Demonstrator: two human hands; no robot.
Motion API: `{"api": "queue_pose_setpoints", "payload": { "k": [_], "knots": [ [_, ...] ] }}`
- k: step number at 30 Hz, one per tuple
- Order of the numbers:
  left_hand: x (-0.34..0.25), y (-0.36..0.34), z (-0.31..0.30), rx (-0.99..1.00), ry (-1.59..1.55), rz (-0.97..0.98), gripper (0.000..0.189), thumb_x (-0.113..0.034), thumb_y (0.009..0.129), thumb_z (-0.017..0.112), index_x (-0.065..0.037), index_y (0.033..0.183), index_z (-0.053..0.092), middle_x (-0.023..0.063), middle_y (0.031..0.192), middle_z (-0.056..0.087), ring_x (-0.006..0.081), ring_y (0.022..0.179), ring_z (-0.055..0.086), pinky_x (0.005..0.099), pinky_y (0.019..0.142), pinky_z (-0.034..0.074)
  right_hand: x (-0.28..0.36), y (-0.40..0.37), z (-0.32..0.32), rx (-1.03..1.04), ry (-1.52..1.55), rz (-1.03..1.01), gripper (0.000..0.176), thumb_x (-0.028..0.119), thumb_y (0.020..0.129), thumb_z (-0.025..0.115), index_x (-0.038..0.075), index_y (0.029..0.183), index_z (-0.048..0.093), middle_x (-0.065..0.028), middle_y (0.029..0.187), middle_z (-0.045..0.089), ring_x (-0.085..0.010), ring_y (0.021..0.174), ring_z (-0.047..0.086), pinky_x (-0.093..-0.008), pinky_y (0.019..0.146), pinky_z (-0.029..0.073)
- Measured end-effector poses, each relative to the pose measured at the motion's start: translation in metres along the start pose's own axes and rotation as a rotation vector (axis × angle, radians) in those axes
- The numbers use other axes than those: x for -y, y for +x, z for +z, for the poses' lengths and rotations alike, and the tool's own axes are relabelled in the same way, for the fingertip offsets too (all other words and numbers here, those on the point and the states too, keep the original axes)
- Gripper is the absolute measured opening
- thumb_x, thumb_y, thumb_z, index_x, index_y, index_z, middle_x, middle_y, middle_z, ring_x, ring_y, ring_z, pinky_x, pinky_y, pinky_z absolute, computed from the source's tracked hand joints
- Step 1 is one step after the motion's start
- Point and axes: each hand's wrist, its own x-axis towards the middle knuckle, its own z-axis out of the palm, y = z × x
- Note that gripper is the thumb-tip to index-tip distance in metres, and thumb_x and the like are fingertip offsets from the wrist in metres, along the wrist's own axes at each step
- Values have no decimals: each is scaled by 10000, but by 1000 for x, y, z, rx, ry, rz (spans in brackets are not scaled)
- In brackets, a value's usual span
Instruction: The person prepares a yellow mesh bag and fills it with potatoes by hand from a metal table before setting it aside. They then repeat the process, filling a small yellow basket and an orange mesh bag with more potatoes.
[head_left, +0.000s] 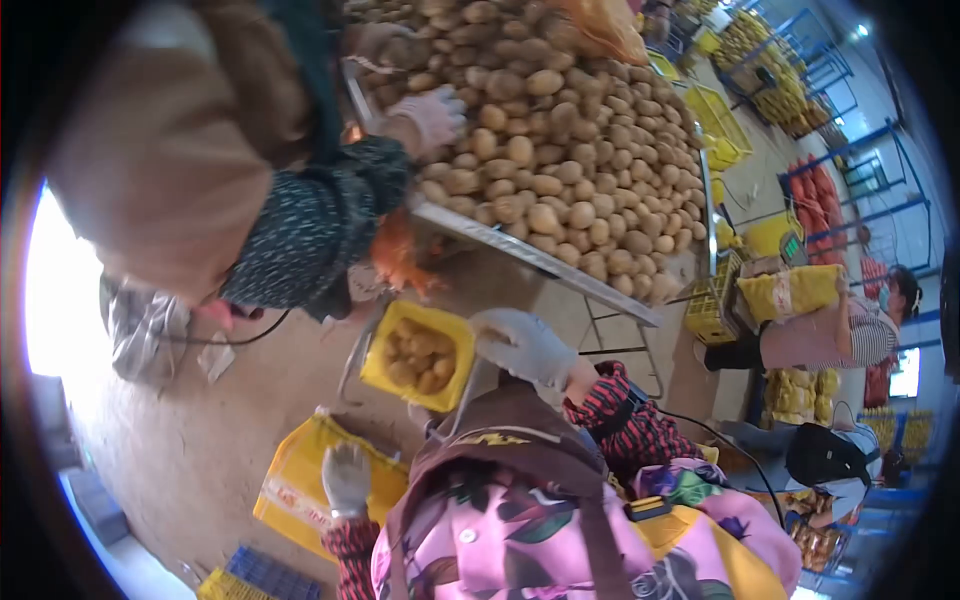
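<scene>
My right hand (525, 347), in a pale work glove, is at the rim of an upright yellow bag (376, 366). Its fingers are stretched out against the edge. Potatoes (418, 358) fill the part of the bag that shows, and grey metal bars stand beside it. Lower down, my left hand (346, 480), also gloved, lies fingers apart over a second yellow bag (290, 485) with red print, lying flattened. Ahead is a metal-edged sorting table (540, 262) heaped with potatoes (580, 170). A co-worker's gloved hand (432, 118) rests on the heap.
The co-worker (180, 170) stands close at the left of the table. Yellow crates (720, 125) and a scale display (791, 247) are on the right, where another person (825, 335) handles a full yellow bag (790, 293). A blue crate (270, 575) sits at lower left.
</scene>
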Motion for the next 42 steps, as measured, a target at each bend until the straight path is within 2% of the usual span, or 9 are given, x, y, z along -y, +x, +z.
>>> {"api": "queue_pose_setpoints", "payload": {
  "k": [4,7,24,28,33,36,38,40,42],
  "knots": [
    [79,-20,32,-64,1574,277,255,-218,1032,487,-68,1201,605,46,1187,620,231,1116,598,409,1042,450,-81,19,-102,-428,-49,82,402,217,859,692,27,1206,621,-196,1181,628,-343,1059,620,-416,916,493],
    [134,6,178,-143,708,110,229,-123,1003,527,-44,1215,565,55,1176,603,214,1085,592,370,1002,472,-138,37,-159,-558,-372,0,511,215,812,701,60,1282,572,-203,1302,554,-403,1216,508,-477,1024,411],
    [280,185,495,30,1248,33,400,-314,1042,500,5,1283,520,104,1195,613,202,1108,608,340,986,468,-211,224,-330,-474,-751,107,582,230,745,768,60,1268,579,-173,1186,641,-379,1173,555,-442,1031,410],
    [277,230,521,175,1049,107,412,-312,1047,479,-16,1334,491,108,1235,599,226,1141,601,378,1005,464,-181,181,-357,-269,-437,24,689,201,728,768,23,1346,521,-152,1220,622,-332,1182,569,-443,1025,424],
    [302,276,543,281,408,-5,436,-298,1049,474,-48,1403,433,107,1313,556,246,1169,591,389,1038,455,-137,122,-330,115,1295,-98,565,216,871,652,-12,1368,513,-117,1285,595,-200,1213,545,-322,1019,438],
    [313,290,542,469,23,-256,471,-304,1060,440,-36,1442,384,122,1370,515,250,1212,567,398,1079,434,-129,113,-310,-85,689,-38,577,258,890,637,-9,1380,492,-123,1300,584,-229,1232,533,-350,1035,427],
    [317,287,543,577,1337,540,490,-329,1076,382,-25,1460,357,135,1395,502,243,1239,549,414,1091,435,-121,108,-294,-151,514,-137,605,308,890,655,-6,1379,487,-161,1283,588,-273,1214,547,-384,1037,424],
    [316,283,544,647,1196,532,512,-362,1076,372,-28,1463,349,144,1396,501,214,1236,547,406,1076,457,-131,110,-279,-465,-339,-385,646,371,886,665,-7,1377,482,-196,1267,588,-325,1188,551,-378,1033,417],
    [317,290,549,240,422,-114,562,-442,1050,412,-39,1441,392,154,1358,534,260,1216,567,397,1040,488,-131,120,-278,-473,-354,-404,496,282,915,639,-12,1307,562,-187,1205,613,-253,1110,595,-326,943,464]
  ]
}}
